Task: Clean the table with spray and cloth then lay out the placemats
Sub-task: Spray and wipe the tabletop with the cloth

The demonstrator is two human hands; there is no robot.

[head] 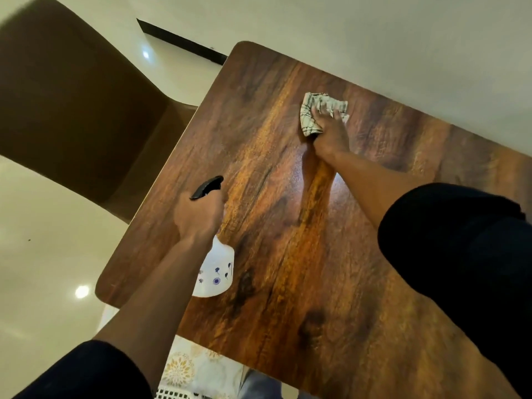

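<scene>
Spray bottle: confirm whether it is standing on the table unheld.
No, the left hand grips the spray bottle by its neck, above the table.

We take this for a home dining room: a wood-grain surface (288, 226), a brown chair (72, 110) upper left, glossy cream floor tiles (43, 269) at left.
</scene>
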